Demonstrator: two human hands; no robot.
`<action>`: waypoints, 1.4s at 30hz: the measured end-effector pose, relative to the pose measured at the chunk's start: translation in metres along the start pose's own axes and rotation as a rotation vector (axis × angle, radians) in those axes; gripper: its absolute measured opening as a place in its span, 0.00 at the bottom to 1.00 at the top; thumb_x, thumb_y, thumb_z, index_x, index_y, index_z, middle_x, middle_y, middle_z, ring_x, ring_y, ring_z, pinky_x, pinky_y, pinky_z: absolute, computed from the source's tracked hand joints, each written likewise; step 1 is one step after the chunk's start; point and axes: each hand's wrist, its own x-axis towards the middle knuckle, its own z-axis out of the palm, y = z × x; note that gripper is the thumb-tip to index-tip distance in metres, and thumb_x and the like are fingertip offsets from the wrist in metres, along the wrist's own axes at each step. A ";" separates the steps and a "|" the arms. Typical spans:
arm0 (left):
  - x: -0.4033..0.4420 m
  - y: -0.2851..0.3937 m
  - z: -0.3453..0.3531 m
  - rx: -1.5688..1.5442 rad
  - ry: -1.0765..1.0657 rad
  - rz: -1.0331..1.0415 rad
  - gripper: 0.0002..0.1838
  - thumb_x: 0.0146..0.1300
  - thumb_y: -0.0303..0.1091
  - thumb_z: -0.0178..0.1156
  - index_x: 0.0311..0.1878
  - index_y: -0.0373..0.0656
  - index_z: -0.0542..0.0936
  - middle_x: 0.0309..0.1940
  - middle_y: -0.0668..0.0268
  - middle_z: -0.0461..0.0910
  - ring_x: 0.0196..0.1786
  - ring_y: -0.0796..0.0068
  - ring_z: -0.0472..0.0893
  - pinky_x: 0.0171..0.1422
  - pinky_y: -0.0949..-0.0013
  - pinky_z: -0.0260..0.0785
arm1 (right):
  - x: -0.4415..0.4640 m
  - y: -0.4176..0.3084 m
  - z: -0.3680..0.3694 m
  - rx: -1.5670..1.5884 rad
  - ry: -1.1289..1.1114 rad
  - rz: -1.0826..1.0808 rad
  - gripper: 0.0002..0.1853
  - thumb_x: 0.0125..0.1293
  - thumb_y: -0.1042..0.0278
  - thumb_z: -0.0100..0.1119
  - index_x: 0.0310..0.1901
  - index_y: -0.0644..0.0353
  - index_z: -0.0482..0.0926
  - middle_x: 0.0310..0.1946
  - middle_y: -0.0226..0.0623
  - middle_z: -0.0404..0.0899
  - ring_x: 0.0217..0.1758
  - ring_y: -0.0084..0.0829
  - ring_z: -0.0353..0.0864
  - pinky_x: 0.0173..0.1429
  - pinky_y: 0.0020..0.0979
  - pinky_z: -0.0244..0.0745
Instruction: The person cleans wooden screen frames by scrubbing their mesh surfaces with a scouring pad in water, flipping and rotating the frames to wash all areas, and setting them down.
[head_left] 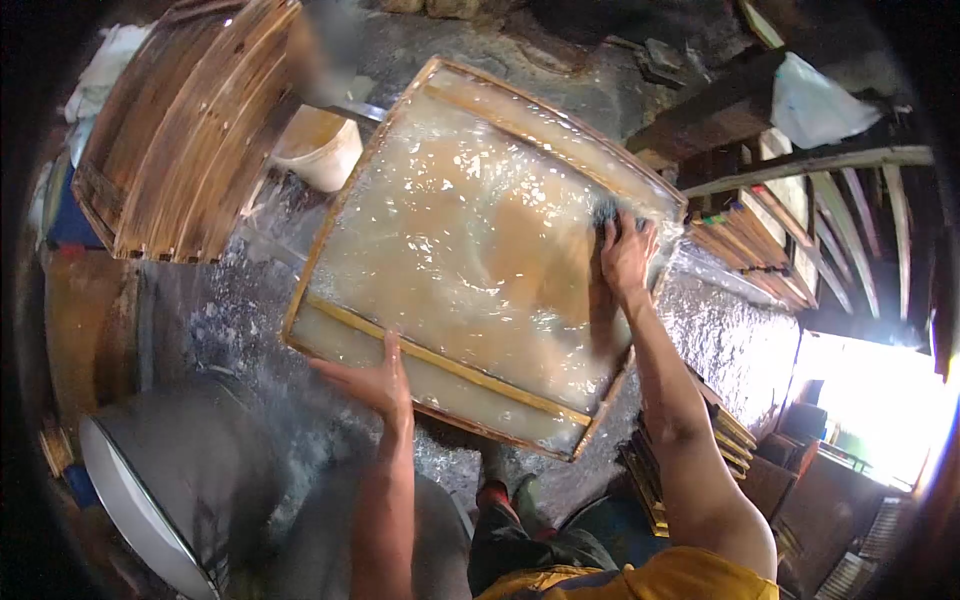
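Note:
A large shallow wooden-framed tray (362, 325) lies tilted across the middle of the view. Cloudy whitish liquid (440, 230) covers its inside, glinting, with tan patches showing through. Two wooden strips cross it near opposite ends. My left hand (375, 385) is at the near left edge, its thumb and fingers spread apart against the rim. Inside the right side, my right hand (628, 255) rests on the wet surface with fingers spread. Beside its fingertips is a small dark patch that I cannot make out.
Stacked wooden frames (190, 130) stand at upper left, beside a white bucket (325, 150). A large round metal drum (190, 480) lies at lower left. Wooden slats (750, 240) are racked at right, with a white plastic bag (815, 105) above. The floor (250, 310) is wet.

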 end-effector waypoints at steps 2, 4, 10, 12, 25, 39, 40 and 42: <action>0.000 0.010 0.000 -0.008 -0.007 -0.017 0.66 0.50 0.42 0.78 0.76 0.25 0.37 0.74 0.36 0.47 0.76 0.43 0.53 0.80 0.48 0.44 | 0.022 -0.031 0.029 -0.050 0.129 -0.054 0.20 0.71 0.56 0.54 0.62 0.51 0.75 0.57 0.64 0.67 0.63 0.62 0.65 0.67 0.63 0.58; -0.001 0.013 0.000 -0.003 -0.013 -0.030 0.66 0.50 0.42 0.78 0.76 0.25 0.37 0.74 0.37 0.47 0.77 0.43 0.52 0.81 0.48 0.44 | 0.027 -0.078 0.031 0.009 0.075 -0.075 0.21 0.70 0.56 0.55 0.63 0.50 0.74 0.55 0.63 0.68 0.63 0.63 0.65 0.66 0.60 0.60; 0.001 0.003 0.003 0.034 0.005 -0.033 0.69 0.47 0.43 0.80 0.75 0.24 0.36 0.74 0.34 0.46 0.77 0.41 0.52 0.80 0.48 0.46 | 0.077 -0.235 0.115 0.157 0.060 -0.351 0.16 0.68 0.61 0.49 0.52 0.57 0.78 0.51 0.56 0.71 0.60 0.56 0.67 0.62 0.54 0.63; 0.000 0.006 0.002 0.007 0.008 -0.028 0.70 0.46 0.43 0.81 0.75 0.25 0.36 0.74 0.34 0.47 0.76 0.41 0.53 0.79 0.47 0.48 | 0.084 -0.289 0.121 0.069 0.033 -0.419 0.16 0.69 0.59 0.50 0.52 0.55 0.79 0.54 0.53 0.70 0.62 0.54 0.66 0.62 0.53 0.63; 0.000 0.018 -0.004 -0.002 0.011 -0.110 0.72 0.43 0.49 0.81 0.76 0.27 0.38 0.73 0.33 0.48 0.75 0.36 0.54 0.77 0.44 0.50 | 0.043 -0.146 0.065 0.007 0.206 -0.259 0.18 0.67 0.53 0.57 0.51 0.56 0.80 0.49 0.59 0.72 0.57 0.57 0.71 0.60 0.54 0.67; 0.000 0.026 -0.008 0.037 -0.008 -0.159 0.72 0.42 0.51 0.81 0.77 0.28 0.39 0.74 0.33 0.47 0.76 0.36 0.52 0.79 0.46 0.47 | 0.028 -0.316 0.116 0.101 -0.086 -0.401 0.18 0.66 0.60 0.53 0.54 0.58 0.78 0.56 0.50 0.70 0.61 0.51 0.70 0.57 0.56 0.71; 0.000 0.026 -0.007 0.039 0.000 -0.148 0.72 0.42 0.52 0.80 0.77 0.29 0.39 0.74 0.33 0.47 0.76 0.36 0.52 0.79 0.46 0.48 | 0.002 -0.317 0.100 0.109 -0.117 -0.427 0.18 0.66 0.61 0.53 0.55 0.57 0.77 0.55 0.50 0.71 0.61 0.51 0.70 0.57 0.58 0.71; -0.002 0.020 -0.004 0.048 0.016 -0.135 0.72 0.42 0.53 0.80 0.77 0.29 0.39 0.74 0.33 0.48 0.76 0.36 0.52 0.78 0.45 0.50 | -0.036 -0.311 0.077 0.011 -0.328 -0.573 0.19 0.68 0.67 0.48 0.60 0.51 0.75 0.61 0.58 0.66 0.60 0.54 0.72 0.63 0.60 0.68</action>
